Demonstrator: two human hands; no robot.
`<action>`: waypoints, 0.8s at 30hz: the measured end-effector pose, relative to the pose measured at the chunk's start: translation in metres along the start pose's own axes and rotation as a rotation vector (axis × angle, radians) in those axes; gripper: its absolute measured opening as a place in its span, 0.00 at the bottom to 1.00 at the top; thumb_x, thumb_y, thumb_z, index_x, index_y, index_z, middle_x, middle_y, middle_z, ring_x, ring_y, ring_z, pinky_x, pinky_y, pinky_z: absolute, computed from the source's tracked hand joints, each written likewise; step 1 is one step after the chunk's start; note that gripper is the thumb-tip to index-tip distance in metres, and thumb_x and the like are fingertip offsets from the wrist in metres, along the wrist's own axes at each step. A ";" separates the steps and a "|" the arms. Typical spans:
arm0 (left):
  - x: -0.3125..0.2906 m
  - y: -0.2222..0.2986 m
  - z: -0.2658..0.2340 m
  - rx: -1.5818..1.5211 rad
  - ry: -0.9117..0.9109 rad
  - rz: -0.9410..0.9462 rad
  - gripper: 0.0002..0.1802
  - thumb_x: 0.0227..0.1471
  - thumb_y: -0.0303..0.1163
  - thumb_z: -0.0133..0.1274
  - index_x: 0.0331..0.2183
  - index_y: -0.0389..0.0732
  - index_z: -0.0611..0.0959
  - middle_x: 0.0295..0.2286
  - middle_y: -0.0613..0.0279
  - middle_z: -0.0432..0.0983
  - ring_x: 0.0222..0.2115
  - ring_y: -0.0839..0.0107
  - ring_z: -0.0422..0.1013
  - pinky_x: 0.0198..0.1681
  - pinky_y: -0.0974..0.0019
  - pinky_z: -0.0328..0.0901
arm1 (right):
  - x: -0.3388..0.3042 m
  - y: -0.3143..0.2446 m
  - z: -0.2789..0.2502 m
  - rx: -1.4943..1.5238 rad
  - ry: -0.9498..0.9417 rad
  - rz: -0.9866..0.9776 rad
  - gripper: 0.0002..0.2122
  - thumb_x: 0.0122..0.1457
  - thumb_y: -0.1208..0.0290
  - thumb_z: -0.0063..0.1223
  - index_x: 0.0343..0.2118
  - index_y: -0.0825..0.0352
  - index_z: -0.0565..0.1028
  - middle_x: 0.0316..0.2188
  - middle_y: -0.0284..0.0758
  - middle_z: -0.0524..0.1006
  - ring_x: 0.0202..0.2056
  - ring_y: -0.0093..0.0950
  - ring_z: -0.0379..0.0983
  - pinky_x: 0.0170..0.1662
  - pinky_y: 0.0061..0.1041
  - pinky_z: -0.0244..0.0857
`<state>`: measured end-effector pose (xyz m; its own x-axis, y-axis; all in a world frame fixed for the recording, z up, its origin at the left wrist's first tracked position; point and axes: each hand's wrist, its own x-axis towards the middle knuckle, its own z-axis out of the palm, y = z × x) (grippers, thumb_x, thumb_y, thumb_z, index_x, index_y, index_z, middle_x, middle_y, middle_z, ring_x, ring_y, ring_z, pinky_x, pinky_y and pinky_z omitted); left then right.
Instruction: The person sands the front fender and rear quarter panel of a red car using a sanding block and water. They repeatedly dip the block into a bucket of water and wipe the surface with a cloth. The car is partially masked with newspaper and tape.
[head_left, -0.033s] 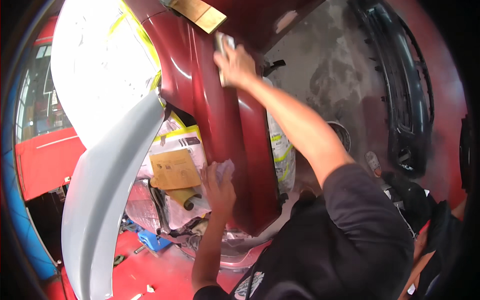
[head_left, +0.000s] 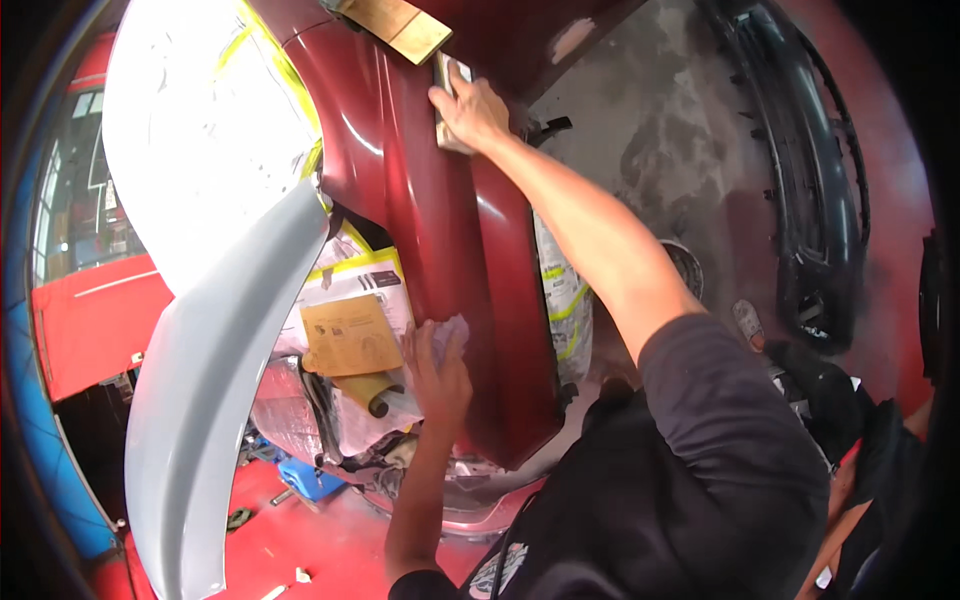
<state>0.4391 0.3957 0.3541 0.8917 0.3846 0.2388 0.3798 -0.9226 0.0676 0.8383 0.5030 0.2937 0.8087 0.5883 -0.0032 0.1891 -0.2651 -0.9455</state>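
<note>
Right grip clasps a pale sanding block from above, apparently so its flat face meets the red car fender evenly. My left grip bunches a lilac cloth against that panel nearer me, perhaps bracing me too. Beside it, a tan sheet lies on masking, likely for easy reach.
</note>
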 end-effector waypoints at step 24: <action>0.005 0.000 -0.005 0.068 -0.005 -0.015 0.26 0.50 0.20 0.56 0.53 0.44 0.82 0.60 0.43 0.65 0.63 0.32 0.59 0.66 0.31 0.56 | -0.026 -0.034 0.006 -0.165 0.146 -0.248 0.31 0.65 0.47 0.50 0.67 0.58 0.68 0.42 0.55 0.74 0.40 0.52 0.77 0.44 0.48 0.73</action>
<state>0.4422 0.3979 0.3600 0.8868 0.3989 0.2333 0.4091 -0.9125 0.0049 0.8069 0.5012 0.3242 0.7958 0.5375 0.2790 0.4684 -0.2544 -0.8461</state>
